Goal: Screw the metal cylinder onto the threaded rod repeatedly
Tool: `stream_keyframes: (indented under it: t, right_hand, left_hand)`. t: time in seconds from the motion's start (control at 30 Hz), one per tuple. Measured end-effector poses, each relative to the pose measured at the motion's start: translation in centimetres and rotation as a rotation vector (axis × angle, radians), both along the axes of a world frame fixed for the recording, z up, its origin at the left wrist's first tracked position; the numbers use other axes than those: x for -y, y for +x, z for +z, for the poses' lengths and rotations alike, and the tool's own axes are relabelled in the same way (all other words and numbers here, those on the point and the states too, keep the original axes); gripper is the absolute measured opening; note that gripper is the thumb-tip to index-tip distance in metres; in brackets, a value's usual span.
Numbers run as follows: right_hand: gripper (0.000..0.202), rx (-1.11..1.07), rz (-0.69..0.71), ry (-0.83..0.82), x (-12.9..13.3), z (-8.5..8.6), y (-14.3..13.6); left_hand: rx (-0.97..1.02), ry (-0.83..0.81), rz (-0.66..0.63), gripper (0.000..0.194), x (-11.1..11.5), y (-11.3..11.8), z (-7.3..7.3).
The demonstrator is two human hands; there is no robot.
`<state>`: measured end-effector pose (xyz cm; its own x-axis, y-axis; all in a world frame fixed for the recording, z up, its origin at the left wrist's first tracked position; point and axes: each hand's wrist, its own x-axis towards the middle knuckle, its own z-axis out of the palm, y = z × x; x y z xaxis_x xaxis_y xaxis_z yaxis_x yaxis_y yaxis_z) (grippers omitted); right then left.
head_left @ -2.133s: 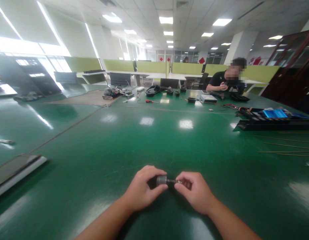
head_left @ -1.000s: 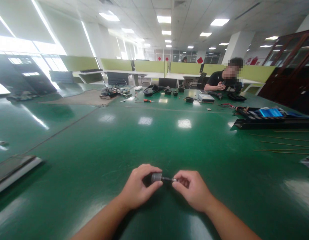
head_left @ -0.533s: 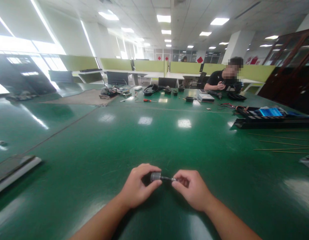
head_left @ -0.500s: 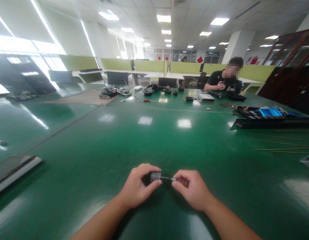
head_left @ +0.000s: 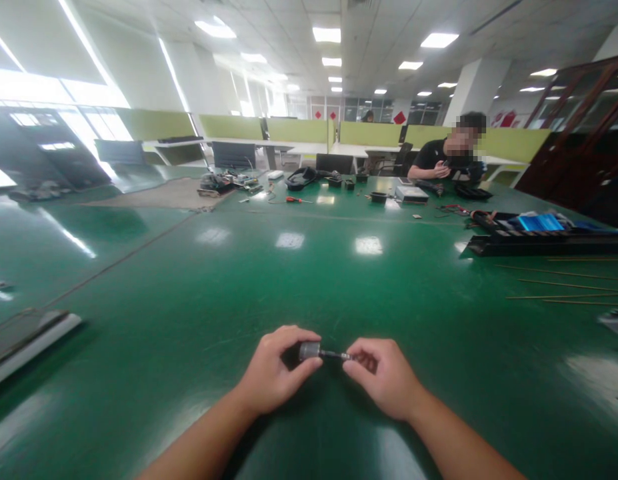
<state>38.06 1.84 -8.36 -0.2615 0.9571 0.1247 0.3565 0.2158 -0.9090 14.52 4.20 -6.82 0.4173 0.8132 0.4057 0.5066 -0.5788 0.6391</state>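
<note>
While the left hand point(head_left: 276, 373) wraps a small grey metal cylinder point(head_left: 309, 350) between thumb and curled fingers, the right hand point(head_left: 383, 377) pinches the far end of a thin dark shaft point(head_left: 333, 355) that runs out of the cylinder's face. Both grips are closed on the part, which sits low over the near edge of the green table point(head_left: 309, 280), between the two hands and just above the surface. Judging by this pose, the step in hand is drawing the shaft along its own line relative to the cylinder. To do it well, the left hand should hold the body steady and level, and the right should keep its pinch in line with the axis, so the slender piece does not bend or bind; small, even movement suits a part this fine.

Against the oldest frame, the cylinder and the right fingertips stand further apart, and more of the shaft shows between them. The hands also sit slightly left of where they were. Across the table a seated person point(head_left: 441, 160) bends over work among scattered tools, with a red-handled screwdriver point(head_left: 296, 199) lying nearby.
</note>
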Motion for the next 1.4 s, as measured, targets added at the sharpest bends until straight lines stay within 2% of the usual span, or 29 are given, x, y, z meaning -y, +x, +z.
stream_keyframes:
  t: [1.1,1.23,1.4]
  right_hand:
    - [0.011,-0.025,-0.009,0.008,-0.09,0.22,0.16]
    - [0.012,-0.028,-0.017,0.014,-0.11,0.27,0.33]
    - [0.013,-0.064,0.077,0.012,-0.18,0.01,0.55]
  left_hand:
    - [0.016,-0.038,0.024,0.025,-0.17,-0.18,0.21]
    - [0.057,-0.128,0.055,0.026,-0.28,-0.21,0.41]
    - [0.143,-0.259,0.136,0.026,-0.74,-0.26,0.6]
